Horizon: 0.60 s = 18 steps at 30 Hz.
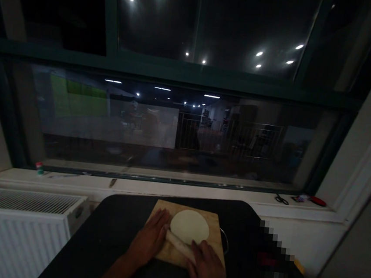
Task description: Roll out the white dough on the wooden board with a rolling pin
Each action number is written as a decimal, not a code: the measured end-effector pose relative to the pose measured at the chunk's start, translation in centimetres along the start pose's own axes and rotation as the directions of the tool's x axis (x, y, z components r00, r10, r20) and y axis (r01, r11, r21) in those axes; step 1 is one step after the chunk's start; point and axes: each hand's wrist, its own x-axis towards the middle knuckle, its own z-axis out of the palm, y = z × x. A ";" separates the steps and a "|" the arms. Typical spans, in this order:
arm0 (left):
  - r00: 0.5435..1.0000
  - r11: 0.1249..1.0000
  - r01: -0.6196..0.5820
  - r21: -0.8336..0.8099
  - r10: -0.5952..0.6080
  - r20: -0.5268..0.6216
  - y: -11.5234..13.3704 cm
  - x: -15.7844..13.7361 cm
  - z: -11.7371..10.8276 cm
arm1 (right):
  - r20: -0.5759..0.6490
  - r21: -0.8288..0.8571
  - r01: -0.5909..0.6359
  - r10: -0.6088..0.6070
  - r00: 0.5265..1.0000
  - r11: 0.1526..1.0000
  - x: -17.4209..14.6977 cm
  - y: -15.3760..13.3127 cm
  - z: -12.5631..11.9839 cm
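A flat round sheet of pale dough [190, 226] lies on a wooden cutting board [165, 257]. Across the dough's near-left edge runs a light wooden rolling pin [180, 246], slanting from upper left to lower right. My left hand [152, 237] is on the pin's left end, its fingers reaching forward over the board's left side. On the pin's right end, my right hand [206, 263] has its fingers curled over the wood by the dough's near edge. Both hands hide the ends of the pin.
The board rests on a black table [118, 224] against a windowsill [154, 188]. A metal handle [226, 241] sticks out right of the board. Scissors [281, 200] and a small bottle [39, 168] stand on the sill. A white radiator [18, 236] is at left. Part of the table's right is pixelated.
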 end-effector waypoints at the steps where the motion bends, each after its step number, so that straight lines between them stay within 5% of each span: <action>1: 1.000 0.999 0.027 -0.043 -0.028 -0.014 0.3 0.5 -0.3 | 0.022 0.012 0.013 -0.013 1.000 1.000 0.2 -0.1 -0.3; 6: 0.999 0.994 0.028 -0.103 -0.031 -0.023 2.7 8.5 -1.4 | -0.001 0.048 -0.082 0.082 0.997 0.995 2.3 -0.2 -1.0; 10: 0.994 0.996 -0.065 -0.061 0.070 0.085 3.6 15.6 0.8 | -0.105 0.045 -0.139 0.143 0.984 0.989 4.1 0.0 -0.9; 18: 0.879 0.926 -0.375 -0.025 0.364 0.309 1.3 19.8 6.0 | -0.266 -0.015 -0.080 0.073 0.961 0.997 5.6 2.7 4.7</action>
